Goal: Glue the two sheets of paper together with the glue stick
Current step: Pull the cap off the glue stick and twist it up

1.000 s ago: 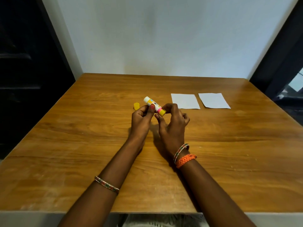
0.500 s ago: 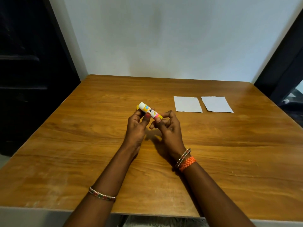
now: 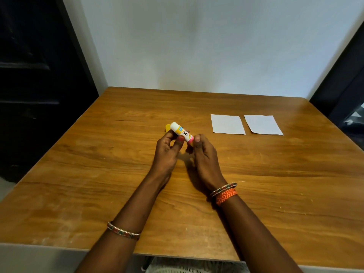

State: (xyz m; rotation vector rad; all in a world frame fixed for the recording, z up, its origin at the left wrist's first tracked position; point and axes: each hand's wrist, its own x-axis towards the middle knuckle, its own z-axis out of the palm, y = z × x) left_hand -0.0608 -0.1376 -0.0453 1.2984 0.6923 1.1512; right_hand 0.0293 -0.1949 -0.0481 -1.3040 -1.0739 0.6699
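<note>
1. Now, both hands are up over the middle of the wooden table (image 3: 98, 194), and the glue stick (image 3: 180, 132) sits between them, tilted, its white glue end pointing up and away to the left.
2. Left hand (image 3: 167, 150) pinches the barrel, thumb against the label, fingers curled behind it. Right hand (image 3: 202, 152) grips the pink base end between thumb and fingertips, the sort of hold that looks set to twist the base, though I can't tell whether it is turning.
3. Handling call: that stick looks light, rigid and smooth plastic, a touch slippery, so the barrel's middle is the place to hold, well below the tip. The exposed glue is soft and tacky; best kept off fingers and table.
4. Yellow cap (image 3: 167, 128) peeks out just behind the stick's far end, mostly hidden by it and the left fingers.
5. Left sheet (image 3: 227, 124) and right sheet (image 3: 263, 124) lie flat, side by side with a narrow gap, well apart from the hands, toward the far right. Thin paper like that is feather-light and floppy; I'd pin it with flat fingers near an edge while rubbing glue on, or it will skid and crease.
6. Compared with a second ago: then the cap stood in the open just left of the hands; now the stick covers most of it. The right thumb now sits on top of the base end, and the view has tilted up to take in more wall. Sheets lie as they did.
</note>
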